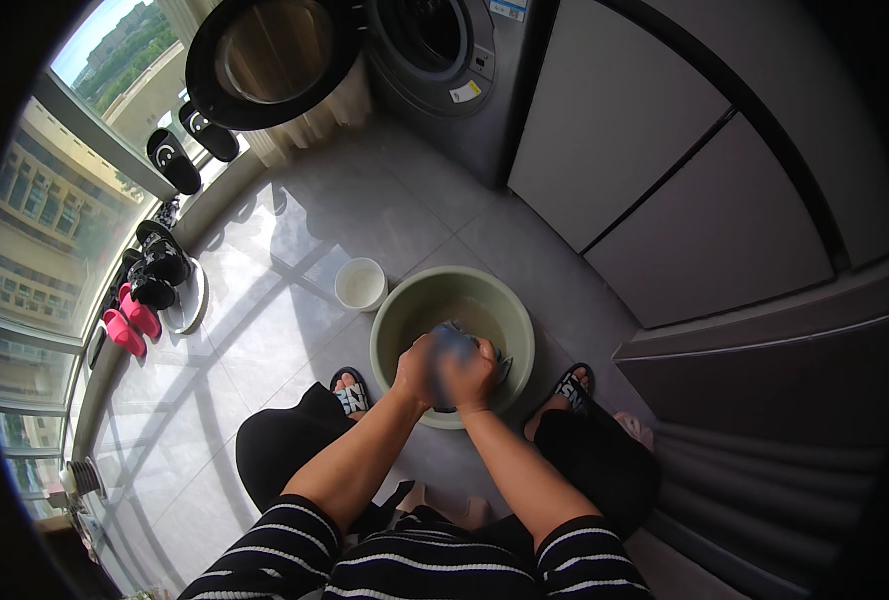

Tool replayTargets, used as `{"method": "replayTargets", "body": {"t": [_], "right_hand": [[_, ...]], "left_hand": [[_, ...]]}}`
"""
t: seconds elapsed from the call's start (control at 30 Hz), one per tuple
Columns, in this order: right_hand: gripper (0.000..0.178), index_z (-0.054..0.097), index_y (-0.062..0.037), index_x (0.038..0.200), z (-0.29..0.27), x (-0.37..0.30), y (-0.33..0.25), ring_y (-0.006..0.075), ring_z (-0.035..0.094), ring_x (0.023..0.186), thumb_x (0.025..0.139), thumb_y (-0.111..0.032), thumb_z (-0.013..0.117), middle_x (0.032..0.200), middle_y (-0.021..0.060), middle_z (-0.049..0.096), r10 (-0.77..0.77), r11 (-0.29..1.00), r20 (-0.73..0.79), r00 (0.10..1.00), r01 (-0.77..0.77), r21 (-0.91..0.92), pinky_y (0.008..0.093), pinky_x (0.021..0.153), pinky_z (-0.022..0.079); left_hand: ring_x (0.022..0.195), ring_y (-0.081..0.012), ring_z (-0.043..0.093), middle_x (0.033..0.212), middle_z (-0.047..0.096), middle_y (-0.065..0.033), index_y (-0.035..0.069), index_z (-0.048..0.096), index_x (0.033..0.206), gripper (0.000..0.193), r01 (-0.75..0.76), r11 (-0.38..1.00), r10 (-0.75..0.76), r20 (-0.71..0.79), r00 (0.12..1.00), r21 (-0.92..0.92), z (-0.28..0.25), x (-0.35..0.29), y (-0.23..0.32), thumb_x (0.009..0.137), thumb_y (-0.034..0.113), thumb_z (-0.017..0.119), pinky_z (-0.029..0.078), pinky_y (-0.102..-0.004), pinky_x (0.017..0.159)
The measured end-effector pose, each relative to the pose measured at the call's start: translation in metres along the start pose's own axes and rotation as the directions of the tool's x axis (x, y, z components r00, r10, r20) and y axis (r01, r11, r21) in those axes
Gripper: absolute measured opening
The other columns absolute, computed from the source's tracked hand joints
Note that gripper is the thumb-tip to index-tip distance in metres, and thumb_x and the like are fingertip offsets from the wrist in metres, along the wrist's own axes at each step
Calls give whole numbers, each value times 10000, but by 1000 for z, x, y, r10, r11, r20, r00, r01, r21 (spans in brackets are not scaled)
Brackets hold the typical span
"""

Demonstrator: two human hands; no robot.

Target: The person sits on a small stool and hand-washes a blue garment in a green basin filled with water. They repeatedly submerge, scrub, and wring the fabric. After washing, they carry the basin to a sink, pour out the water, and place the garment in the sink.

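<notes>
The grip of the left hand (417, 373) and that of the right hand (472, 380) are pressed together around a bluish bundle (451, 343), its middle too blurred to show each finger. The bundle, apparently cloth, is over the inside of a round, pale green basin (512, 320), and a darker end of it sticks out to the right of the right hand. Tan, murky-looking water (481, 318) shows in the basin beyond the hands.

The basin stands on the grey tiled floor (209, 405) between the person's feet, which wear black slides (352, 398). Just beside it, to the upper left, is a small white bucket (361, 287). Farther off, a grey washing machine (469, 125) stands next to grey cabinet doors (619, 120). Pink clogs (121, 332) and other footwear line the window side, where sunlight casts slanting shadows across the tiles.
</notes>
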State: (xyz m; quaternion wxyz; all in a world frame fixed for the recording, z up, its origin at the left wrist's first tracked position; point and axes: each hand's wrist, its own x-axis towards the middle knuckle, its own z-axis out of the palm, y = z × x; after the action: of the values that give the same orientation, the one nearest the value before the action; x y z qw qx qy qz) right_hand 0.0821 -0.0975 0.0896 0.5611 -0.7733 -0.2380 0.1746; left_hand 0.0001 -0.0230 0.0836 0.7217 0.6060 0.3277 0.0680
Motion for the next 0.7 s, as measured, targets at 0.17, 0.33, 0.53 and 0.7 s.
{"method": "replayTargets", "body": {"t": [0.17,0.33,0.53,0.7], "right_hand": [[351,584,-8,940,4,2,-10,287,599,750,688,-227,691,847,128,622,-373,927,-49,927,369,-65,352,681,485],[270,627,-4,888,-2,2,-21,241,598,801,738,-226,659,904,118,601,45,997,9,999,-44,-56,331,765,464],[317,568,-25,961,-1,-7,-41,321,570,830,729,-216,669,868,153,582,-186,982,179,966,179,54,401,763,456],[328,599,-27,962,-19,3,-57,306,584,826,718,-227,691,905,137,594,87,988,148,985,-67,-136,367,746,468]], "left_hand": [[1003,-178,541,1100,574,-88,58,546,1091,308,-47,458,90,-6,996,-888,8,1,-6,865,265,516,420,-312,896],[959,-220,580,1057,587,-98,52,547,1105,304,-135,677,-42,-220,975,-724,17,-2,-47,883,257,508,486,-334,825],[946,-210,582,1057,584,-82,45,540,1120,296,120,907,-347,-556,755,-404,69,1,51,893,226,484,485,-320,813],[868,-175,579,975,589,-83,49,554,1061,293,-4,814,-72,-108,992,-580,22,-10,-38,871,272,535,479,-277,734]]}}
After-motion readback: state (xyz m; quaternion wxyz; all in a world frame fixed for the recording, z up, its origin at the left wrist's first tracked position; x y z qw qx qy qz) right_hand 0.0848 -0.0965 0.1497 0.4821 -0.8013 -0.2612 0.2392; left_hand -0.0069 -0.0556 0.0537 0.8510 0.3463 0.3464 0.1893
